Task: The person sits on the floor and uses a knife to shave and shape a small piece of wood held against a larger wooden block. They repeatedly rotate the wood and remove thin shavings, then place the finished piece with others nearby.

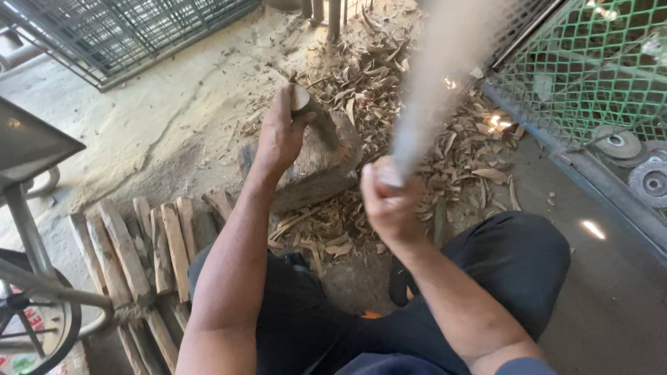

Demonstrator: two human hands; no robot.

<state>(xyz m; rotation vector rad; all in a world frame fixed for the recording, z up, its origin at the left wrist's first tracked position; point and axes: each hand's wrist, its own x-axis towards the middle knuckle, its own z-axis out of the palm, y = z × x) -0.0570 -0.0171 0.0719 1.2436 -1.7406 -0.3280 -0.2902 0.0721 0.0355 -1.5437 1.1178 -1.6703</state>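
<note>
While your left hand [278, 132] is gripping the stick [316, 114] on the block [313, 170], your right hand [389, 201] is swinging a tightly held blade [438, 76], so aim carefully.

Under you is a dusty bare floor [139, 132] carrying a big wood block [316, 170], a thick scatter of wood chips [389, 90] around and beyond it, a row of split sticks [139, 250] at your left knee, and what look like grinding discs [618, 144] behind green mesh [590, 62].
</note>
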